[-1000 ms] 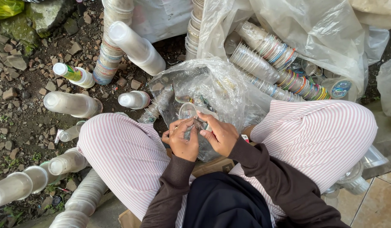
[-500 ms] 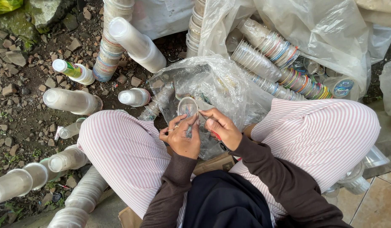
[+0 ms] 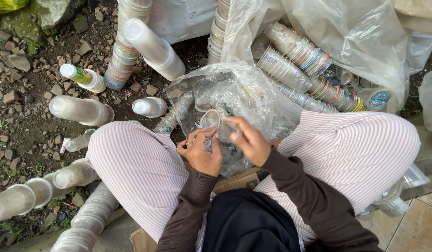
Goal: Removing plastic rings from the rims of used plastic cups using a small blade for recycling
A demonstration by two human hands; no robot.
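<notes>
Clear plastic cup (image 3: 211,119) held over the lap

Small, transparent and empty, it is tipped so its round mouth faces up toward the camera, lying between the striped knees, just in front of a crinkled clear plastic bag (image 3: 239,93) of more cups.

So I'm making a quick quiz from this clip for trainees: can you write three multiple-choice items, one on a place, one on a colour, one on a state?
1. Where is the clear plastic cup held?
A. Over the clear plastic bag between the knees
B. On the tiled floor
C. Behind the person's back

2. What colour are the stripes on the trousers?
A. Green and black
B. Pink and white
C. Plain blue

3. How are the hands placed?
A. Both resting on the ground
B. One raised overhead
C. Both on the cup

Answers:
1. A, the cup sits in front of the bag.
2. B, thin pink and white stripes show.
3. C, the left hand and right hand meet on it.
</notes>
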